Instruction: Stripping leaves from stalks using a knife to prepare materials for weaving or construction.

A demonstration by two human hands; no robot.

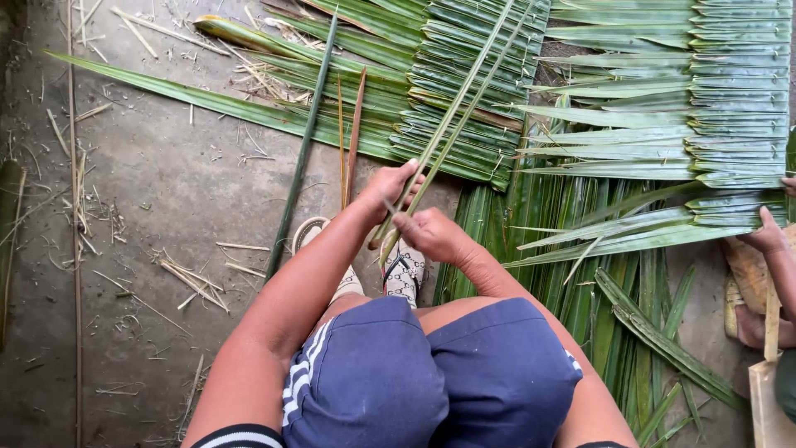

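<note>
We sit low over a concrete floor, knees in dark blue shorts at the near edge of the view, feet in patterned sandals just beyond them. Our left hand is closed around a long green leaf strip, gripping it near its lower end. Our right hand sits just below and beside the left, fingers pinched on the same strip, so both hands grasp it close together, nearly touching. The strip runs from our hands up and away toward the far edge of the floor, slanting to the right, and it looks split into two thin parallel ribbons along its length.

Under the strip, toward the far edge, lies a woven panel of folded palm leaves, its leaflets overlapping in neat rows. A second woven panel lies beside it at the far right corner. Loose green leaves are spread on the floor to our right, reaching under our right knee. A thin green midrib lies well left of our hands, stretching from the far edge toward our left foot. Dry scraps and slivers litter the left side of the floor.

At the right edge another person's hand rests on the leaves, apart from ours.
</note>
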